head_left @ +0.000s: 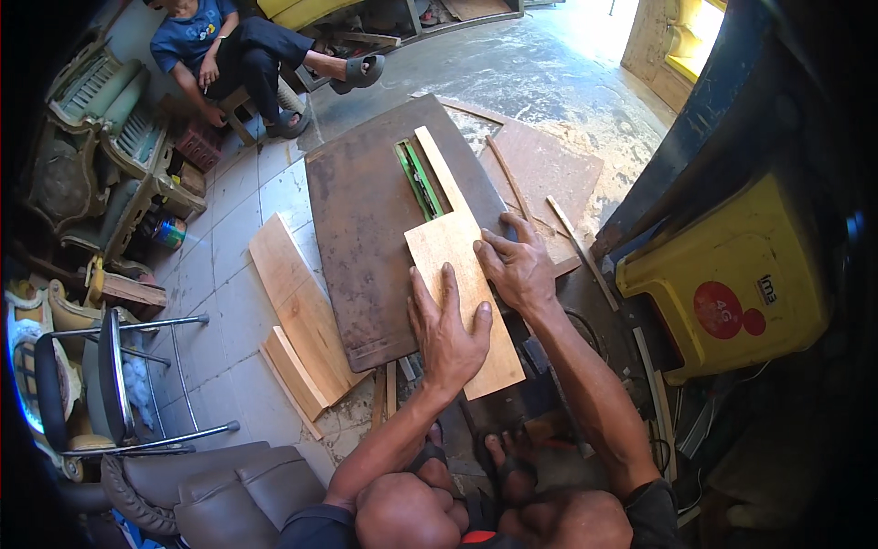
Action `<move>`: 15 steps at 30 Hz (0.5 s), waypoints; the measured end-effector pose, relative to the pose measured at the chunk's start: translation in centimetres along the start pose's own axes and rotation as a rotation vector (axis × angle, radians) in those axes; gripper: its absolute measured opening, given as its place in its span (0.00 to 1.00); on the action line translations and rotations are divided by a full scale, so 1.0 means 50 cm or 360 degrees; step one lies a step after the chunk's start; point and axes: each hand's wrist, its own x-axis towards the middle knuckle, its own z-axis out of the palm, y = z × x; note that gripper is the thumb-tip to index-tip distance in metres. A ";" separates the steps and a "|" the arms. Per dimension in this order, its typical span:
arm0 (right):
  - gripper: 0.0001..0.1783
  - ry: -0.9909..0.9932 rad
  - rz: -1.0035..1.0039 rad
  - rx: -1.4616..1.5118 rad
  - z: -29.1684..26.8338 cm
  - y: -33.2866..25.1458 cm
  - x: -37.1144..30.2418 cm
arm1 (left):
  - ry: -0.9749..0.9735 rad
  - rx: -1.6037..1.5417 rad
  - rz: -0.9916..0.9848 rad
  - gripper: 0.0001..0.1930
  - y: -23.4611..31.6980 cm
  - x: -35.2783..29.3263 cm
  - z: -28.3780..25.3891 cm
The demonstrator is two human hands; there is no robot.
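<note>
Wood board [471,282] lay flat on the brown table [361,238], with its near end sticking out over the edge toward my bare knees [402,512]. My left hand [448,337] was spread on top of it, palm down, fingers apart and thumb out to the side. My right hand [521,273] was a bit farther up, at the right edge. Its fingers were apart too, with some tips touching the wood. Neither hand was squeezed around anything.

On my left, long pieces of wood [297,302] lay on the floor tiles. On my right was a yellow stool [722,274].

Just past the board's far end was a green slot [402,157] with a dark strip [422,188] in it. I took that for a saw blade, but I could not tell if it was turning. A thin strip of pale wood [437,165] ran beside the slot. I could not tell if it was part of my board.

If my left hand slid too far up, my fingers could get cut. If the board twisted because I pushed unevenly, it might jam or jump back at me. The sticking-out end could tip down if I leaned on it.

Farthest off, a person [197,46] sat with crossed legs.
</note>
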 end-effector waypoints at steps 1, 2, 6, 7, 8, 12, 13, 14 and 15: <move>0.21 -0.0017 0.0010 0.0000 -0.005 -0.001 0.001 | -0.0014 0.0003 0.0005 0.42 0.001 0.002 -0.002; 0.21 -0.0030 0.0026 0.0041 -0.004 0.007 0.000 | -0.0031 -0.0003 0.0020 0.41 0.002 0.003 -0.006; 0.19 0.0031 -0.0066 -0.0023 0.012 0.019 0.000 | -0.0084 0.0041 0.0052 0.41 -0.007 0.008 -0.023; 0.19 0.0013 -0.0053 -0.0029 0.014 0.019 -0.002 | -0.0090 0.0055 0.0079 0.41 -0.011 0.008 -0.024; 0.19 0.0002 -0.0045 -0.0022 0.016 0.017 -0.002 | -0.0086 0.0070 0.0104 0.41 -0.016 0.006 -0.024; 0.19 -0.0031 -0.0041 -0.0019 0.014 0.020 -0.001 | -0.0097 0.0085 0.0154 0.42 -0.020 0.009 -0.025; 0.19 -0.0038 -0.0014 -0.0015 0.012 0.020 -0.003 | -0.0099 0.0091 0.0157 0.42 -0.021 0.009 -0.024; 0.19 -0.0047 0.0004 -0.0009 0.009 0.016 -0.003 | -0.0098 0.0096 0.0160 0.42 -0.022 0.009 -0.024; 0.19 -0.0057 0.0020 -0.0003 0.008 0.013 -0.002 | -0.0096 0.0101 0.0162 0.42 -0.023 0.008 -0.024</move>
